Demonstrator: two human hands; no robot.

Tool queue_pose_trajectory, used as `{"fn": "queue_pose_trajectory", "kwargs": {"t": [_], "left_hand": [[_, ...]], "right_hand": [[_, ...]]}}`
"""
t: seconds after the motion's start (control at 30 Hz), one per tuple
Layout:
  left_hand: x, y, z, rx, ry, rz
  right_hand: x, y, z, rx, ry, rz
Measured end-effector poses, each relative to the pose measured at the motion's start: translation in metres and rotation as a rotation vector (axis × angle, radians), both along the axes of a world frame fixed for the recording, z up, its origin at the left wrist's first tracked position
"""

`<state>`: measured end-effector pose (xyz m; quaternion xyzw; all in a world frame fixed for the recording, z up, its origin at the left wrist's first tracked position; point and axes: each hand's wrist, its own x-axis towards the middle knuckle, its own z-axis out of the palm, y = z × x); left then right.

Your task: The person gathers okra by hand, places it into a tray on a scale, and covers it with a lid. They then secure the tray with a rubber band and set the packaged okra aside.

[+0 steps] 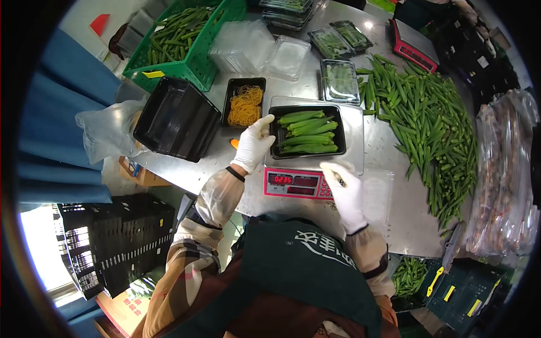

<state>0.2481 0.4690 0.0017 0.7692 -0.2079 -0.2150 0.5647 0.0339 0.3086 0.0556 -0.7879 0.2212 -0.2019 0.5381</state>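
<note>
Black crates, lower left (121,242): stacked; contents too hard to make out.
Empty-looking black trays, left of centre (177,121): nested in a tilted stack.
Green crate, upper left (194,70): holds many okra pods (177,36).
Clear plastic pieces, upper centre (239,48): thin, piled, likely flimsy.
Rubber-band tray, centre left (246,80): black, holding a tangle of yellow bands (245,108).
Left hand, centre (253,145): gloved, fingers in a narrow hold on the left rim of the okra tray.
Okra tray, centre (309,155): black, open, on the scale's plate (353,132); green okra (307,130) lies in it side by side. Probably light and thinly rigid, apt to flex if squeezed; best held by opposite rims, level, since loose pods could roll. The pods look firm but bruisable, better taken around the middle than by the tips.
Lidded packs, upper centre-right (340,81): clear lids over black trays, green contents; smooth lids may slip.
Right hand, just right of centre (346,194): gloved, fingers bent beside the red scale panel (298,183); how closed the grip is, I cannot tell.
Loose okra, right (431,129): broad heap on the metal table (406,225).
Clear bags, far right (501,169): soft, crumpled; contents unclear.
</note>
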Motion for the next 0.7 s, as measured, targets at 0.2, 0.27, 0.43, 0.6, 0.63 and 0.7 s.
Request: {"fn": "queue_pose_trajectory", "kwargs": {"t": [0.2, 0.27, 0.43, 0.6, 0.63, 0.7], "left_hand": [[-0.008, -0.021, -0.003, -0.277, 0.034, -0.026], [-0.002, -0.012, 0.007, -0.238, 0.033, 0.043], [0.029, 0.043, 0.007, -0.258, -0.033, 0.248], [0.044, 0.092, 0.009, -0.224, 0.023, 0.413], [0.041, 0.093, 0.016, -0.218, 0.07, 0.461], [0.038, 0.092, 0.025, -0.207, 0.122, 0.515]], "right_hand": [[0.062, -0.021, -0.02, -0.833, 0.184, 0.149], [0.063, -0.033, -0.018, -0.783, 0.11, 0.095], [0.012, -0.065, 0.058, 0.062, -0.218, -0.355], [-0.081, -0.112, 0.025, 0.284, -0.081, -0.607], [-0.102, -0.119, 0.006, 0.235, -0.002, -0.647], [-0.14, -0.127, -0.028, 0.223, 0.107, -0.766]]}}
